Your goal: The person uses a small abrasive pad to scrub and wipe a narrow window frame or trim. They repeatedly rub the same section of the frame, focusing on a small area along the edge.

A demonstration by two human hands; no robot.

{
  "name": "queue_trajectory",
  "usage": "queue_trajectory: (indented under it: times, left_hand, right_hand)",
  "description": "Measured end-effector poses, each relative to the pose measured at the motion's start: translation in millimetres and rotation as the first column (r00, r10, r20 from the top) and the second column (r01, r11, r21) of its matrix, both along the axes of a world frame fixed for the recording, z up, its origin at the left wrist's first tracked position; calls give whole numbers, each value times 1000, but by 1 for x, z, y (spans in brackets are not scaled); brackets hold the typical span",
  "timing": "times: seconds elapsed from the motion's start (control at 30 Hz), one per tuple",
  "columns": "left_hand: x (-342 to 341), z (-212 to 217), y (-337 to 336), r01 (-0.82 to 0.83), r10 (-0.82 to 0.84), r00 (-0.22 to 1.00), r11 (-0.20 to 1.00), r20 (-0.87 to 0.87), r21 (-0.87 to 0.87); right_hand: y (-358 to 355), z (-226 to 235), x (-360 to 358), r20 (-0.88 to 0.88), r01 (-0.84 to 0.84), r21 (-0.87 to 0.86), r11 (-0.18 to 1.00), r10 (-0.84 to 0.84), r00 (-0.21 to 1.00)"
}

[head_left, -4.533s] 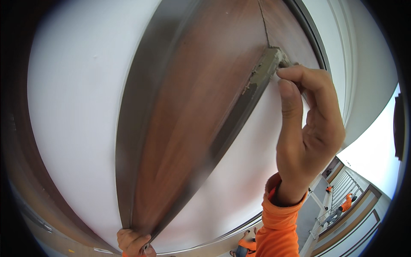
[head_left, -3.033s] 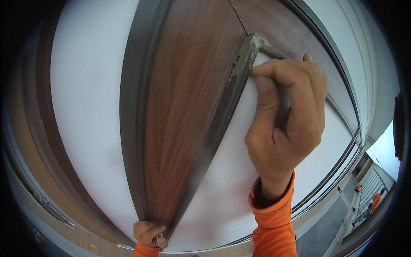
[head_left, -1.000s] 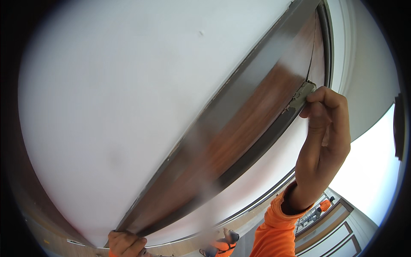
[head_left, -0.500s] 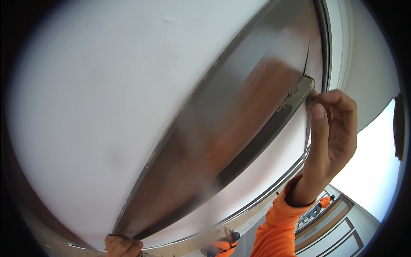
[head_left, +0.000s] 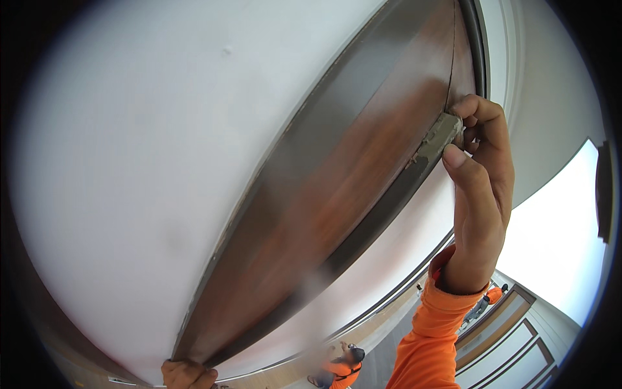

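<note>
A long brown wood-grain trim board [head_left: 337,201] with darker edges runs from lower left to upper right. My right hand [head_left: 483,172], in an orange sleeve, has its thumb and fingers closed on the board's lower edge at the right. Grey-green paste-like residue [head_left: 433,141] covers that part of the edge, beside my thumb. A thin dark seam [head_left: 451,58] crosses the brown surface just above my fingers. Down at the lower left, my left hand [head_left: 188,374] is wrapped round the board's other end; only its knuckles and fingers show.
A broad white surface [head_left: 129,162] fills the left side. Below, a person in orange [head_left: 346,373] is on the floor level, and another person in orange [head_left: 495,295] is farther off. White panels with brown frames [head_left: 512,347] stand at lower right, under a bright white area [head_left: 551,240].
My right hand has moved left and slightly up, its thumb and fingers now closing round the residue-covered edge. The seam and board shift slightly left in view. My left hand stays at the lower end.
</note>
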State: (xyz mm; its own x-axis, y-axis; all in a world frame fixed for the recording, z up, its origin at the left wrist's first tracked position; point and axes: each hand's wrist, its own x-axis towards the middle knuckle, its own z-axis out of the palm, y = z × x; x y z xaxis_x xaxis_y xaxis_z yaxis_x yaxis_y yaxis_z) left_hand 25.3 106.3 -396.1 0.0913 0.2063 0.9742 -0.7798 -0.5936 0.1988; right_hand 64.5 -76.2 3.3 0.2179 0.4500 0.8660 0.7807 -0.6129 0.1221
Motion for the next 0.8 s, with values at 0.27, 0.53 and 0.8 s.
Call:
queue_trajectory:
  times: [0.27, 0.53, 0.8]
  left_hand:
    - [-21, -9, 54, 13, -13, 1000, 999, 2, 41]
    - [-46, -7, 55, 108, -100, 984, 993, -146, 54]
    - [-56, -12, 36, 133, -117, 972, 989, -204, 65]
  right_hand:
    - [46, -8, -13, 32, -100, 133, 986, 97, 995]
    - [46, -16, -10, 105, -243, 228, 943, 225, 969]
    - [33, -20, -8, 188, -318, 267, 910, 274, 943]
